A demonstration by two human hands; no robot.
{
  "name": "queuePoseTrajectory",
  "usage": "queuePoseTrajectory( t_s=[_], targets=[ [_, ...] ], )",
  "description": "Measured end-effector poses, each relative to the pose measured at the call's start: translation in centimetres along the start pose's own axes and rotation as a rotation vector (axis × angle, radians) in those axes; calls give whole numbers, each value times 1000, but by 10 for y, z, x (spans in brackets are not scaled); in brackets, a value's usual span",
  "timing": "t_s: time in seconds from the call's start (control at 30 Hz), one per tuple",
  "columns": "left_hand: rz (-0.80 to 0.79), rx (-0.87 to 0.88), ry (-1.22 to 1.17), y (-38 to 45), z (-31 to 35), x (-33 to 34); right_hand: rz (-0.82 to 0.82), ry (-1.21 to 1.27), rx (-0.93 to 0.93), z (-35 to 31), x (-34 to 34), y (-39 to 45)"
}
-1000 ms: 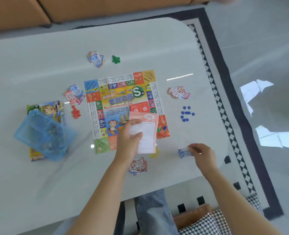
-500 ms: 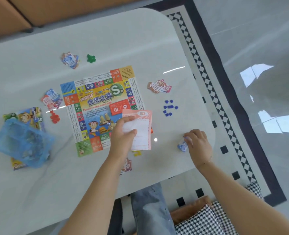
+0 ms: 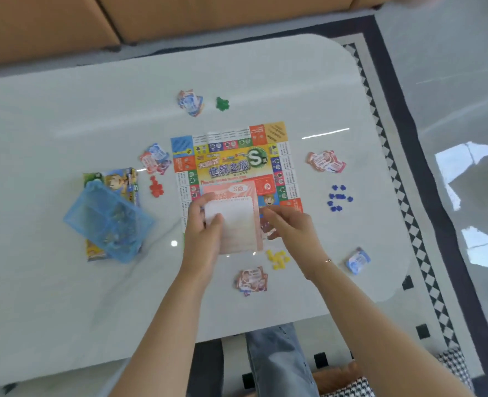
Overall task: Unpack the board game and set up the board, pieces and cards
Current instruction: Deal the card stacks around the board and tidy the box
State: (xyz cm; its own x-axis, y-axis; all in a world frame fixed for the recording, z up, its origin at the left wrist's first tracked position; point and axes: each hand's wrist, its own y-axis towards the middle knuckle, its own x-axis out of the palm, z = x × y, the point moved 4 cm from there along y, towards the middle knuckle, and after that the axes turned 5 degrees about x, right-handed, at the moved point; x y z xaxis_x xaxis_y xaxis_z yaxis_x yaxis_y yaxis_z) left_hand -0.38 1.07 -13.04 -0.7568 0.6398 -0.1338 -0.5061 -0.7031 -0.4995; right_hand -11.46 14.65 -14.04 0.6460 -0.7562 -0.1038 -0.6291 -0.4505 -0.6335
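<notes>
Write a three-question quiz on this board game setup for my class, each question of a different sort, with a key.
1. True or false: the blue pieces lie left of the board.
2. Which pieces lie nearest the person's right hand? A green, B yellow, C red.
3. Fill in: the left hand holds a pink ____ over the board.

Key: 1 false, they lie to its right. 2 B, the yellow pieces. 3 sheet.
</notes>
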Motion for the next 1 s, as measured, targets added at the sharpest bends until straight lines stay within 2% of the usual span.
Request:
queuePoseTrajectory(
  t_s=[0.07,0.27,0.33,0.4,0.47,0.57,0.67,0.83,1.0],
  targets=[
    [94,-13,-37,7,-2,-30,-63,-11,-17,-13,42,7],
    [259,-25,-39,34,-15,-113,-43,-72,-50,-23,128,32],
    [424,-53,-24,43,-24,-148,-68,-124,-68,-24,156,44],
    [637,-97,109,53,-38,-188,-105,-213,-95,-24,188,57],
    [721,-139,208,64,-53,-214,-127,-328,-144,-26,216,69],
    [701,-200,225,77,-67,-231,-138,-500,-242,-28,253,81],
    [628,-69,235,85,-68,-232,-89,-609,-307,-23,271,84],
    [573,-42,150,81,-66,-228,-47,-448,-115,-9,275,80],
    [525,-160,-64,81,-63,-225,-43,-308,-44,-9,271,72]
  ],
)
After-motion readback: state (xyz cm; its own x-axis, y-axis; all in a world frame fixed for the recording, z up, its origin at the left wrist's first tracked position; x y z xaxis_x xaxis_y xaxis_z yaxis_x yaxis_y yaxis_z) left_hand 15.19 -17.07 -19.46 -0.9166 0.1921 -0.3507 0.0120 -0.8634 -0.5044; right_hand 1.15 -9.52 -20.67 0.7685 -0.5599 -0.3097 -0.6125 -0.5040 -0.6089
